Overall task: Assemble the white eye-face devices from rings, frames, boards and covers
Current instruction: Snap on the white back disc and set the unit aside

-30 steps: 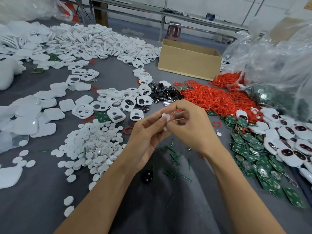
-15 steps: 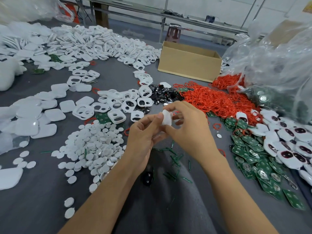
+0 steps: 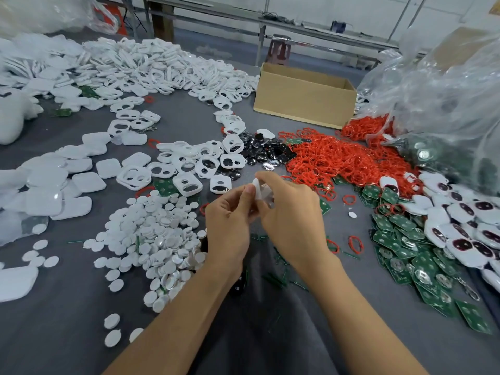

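Centre frame: your left hand and right hand both pinch one small white piece, fingers curled close. It shows more above your fingertips than a second ago. Likely being turned for fitting, seating looks unfinished.

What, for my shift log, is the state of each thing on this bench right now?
left hand, pinches the small white piece
right hand, grips the same piece
small white piece, held up between both hands
cardboard box, upright, top open
red rings, loose heap
green boards, loose, overlapping
white frames, loose heaps, unassembled
white discs, heaped
assembled eye-face devices, piled at right
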